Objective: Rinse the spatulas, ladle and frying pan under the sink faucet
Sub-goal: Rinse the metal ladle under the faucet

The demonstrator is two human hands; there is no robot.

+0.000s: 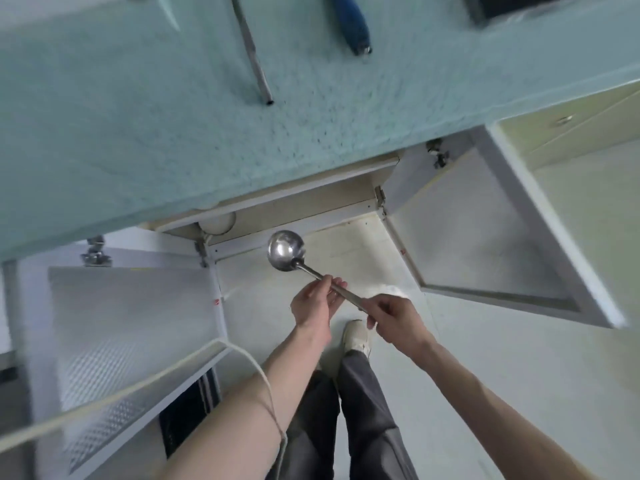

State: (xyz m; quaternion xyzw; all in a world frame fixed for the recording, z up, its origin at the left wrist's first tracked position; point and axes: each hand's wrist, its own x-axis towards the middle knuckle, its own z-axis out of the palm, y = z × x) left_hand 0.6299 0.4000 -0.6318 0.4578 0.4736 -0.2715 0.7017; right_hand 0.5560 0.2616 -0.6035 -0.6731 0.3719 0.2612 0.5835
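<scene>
Steel all through, the ladle (287, 251) is held in both hands below the edge of the pale green surface (173, 126), in front of an open cabinet (311, 216) and over the floor. Right hand (394, 315) has its grip clamped round the flat end of the handle; left hand (317, 301) pinches the shaft nearer the bowl with its fingertips. By the look of it the ladle is stiff and fairly light, with the bowl the heavy end. Polished metal will turn slippery once wet, so a full fist on the flat handle end seems the safest hold under the tap. Its bowl faces up and shows nothing inside. A metal handle (252, 53) and a blue-handled utensil (351, 24) lie on the surface above. No sink or faucet is in view. The cabinet's lit floor is bare; its back is hidden
</scene>
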